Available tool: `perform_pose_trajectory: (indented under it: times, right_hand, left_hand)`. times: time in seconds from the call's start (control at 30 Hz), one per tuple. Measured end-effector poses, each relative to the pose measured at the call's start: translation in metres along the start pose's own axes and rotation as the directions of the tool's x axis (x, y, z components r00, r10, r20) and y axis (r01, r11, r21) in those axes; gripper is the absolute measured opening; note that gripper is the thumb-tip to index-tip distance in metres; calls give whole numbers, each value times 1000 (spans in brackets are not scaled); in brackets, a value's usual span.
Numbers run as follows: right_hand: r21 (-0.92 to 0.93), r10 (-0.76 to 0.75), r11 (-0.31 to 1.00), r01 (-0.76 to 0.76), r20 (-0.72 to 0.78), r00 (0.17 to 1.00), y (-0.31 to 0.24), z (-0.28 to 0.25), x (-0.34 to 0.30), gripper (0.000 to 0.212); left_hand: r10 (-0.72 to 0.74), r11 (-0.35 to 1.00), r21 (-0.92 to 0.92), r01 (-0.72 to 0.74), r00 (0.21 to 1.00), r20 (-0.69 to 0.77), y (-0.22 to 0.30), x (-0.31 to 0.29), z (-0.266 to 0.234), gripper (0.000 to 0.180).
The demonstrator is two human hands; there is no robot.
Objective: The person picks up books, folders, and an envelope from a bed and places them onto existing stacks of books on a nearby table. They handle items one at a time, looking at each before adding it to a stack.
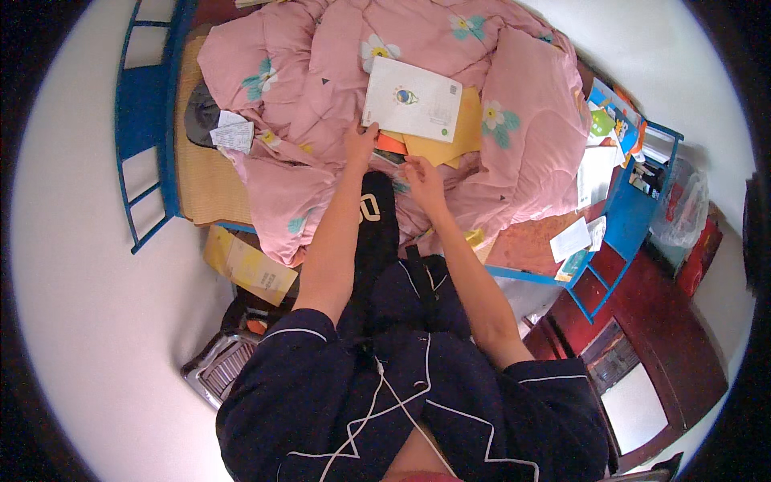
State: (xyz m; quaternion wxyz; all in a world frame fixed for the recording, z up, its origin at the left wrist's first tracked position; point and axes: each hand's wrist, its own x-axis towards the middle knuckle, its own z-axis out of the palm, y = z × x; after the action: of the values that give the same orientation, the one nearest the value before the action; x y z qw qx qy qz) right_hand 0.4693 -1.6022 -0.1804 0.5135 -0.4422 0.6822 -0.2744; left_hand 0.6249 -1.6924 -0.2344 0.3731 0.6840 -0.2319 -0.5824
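Note:
A white book [393,108] with a small globe-like picture on its cover lies tilted over yellow envelopes [464,132] on the pink flowered quilt [321,64]. My left hand [359,145] is closed on the book's near left corner, thumb against its edge. An orange piece [390,144] and a dark flat item [390,157] stick out from under the book. Beside them my right hand [424,178] is closed, fingertips pinched at the near edge of the pile. What lies in that pinch is too small to make out.
The quilt covers a blue-framed bed [169,104]. A grey cap [201,116] and paper slips [233,132] lie at left. Right are papers [570,239], colourful packages [614,120] and a plastic bag [683,201]. A yellow packet [253,265] and metal-framed chair [221,361] are near left.

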Motion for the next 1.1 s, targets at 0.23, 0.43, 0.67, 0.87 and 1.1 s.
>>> perform_pose_trajectory:
  times: [0.23, 0.43, 0.67, 0.87, 1.1]
  right_hand:
    - [99, 38, 994, -40, 19, 999, -5, -6, -8, 24]
    - [-469, -302, 871, 146, -277, 912, -51, -23, -36, 50]
    - [-518, -441, 828, 217, -361, 822, -67, -61, -86, 52]
    - [-299, -371, 882, 365, 39, 928, -40, -78, -132, 37]
    - [345, -134, 931, 118, 22, 991, -20, -115, -181, 35]
  left_hand:
    - [77, 839, 530, -121, 992, 105, 26, 11, -6, 35]
    - [217, 876, 373, -307, 940, 265, 54, -76, 6, 40]
    - [80, 985, 136, -106, 979, 188, 101, -192, -2, 32]
    - [121, 977, -198, -84, 976, 181, 108, -269, 2, 36]
    - [471, 878, 84, -471, 882, 16, 23, -278, -18, 40]
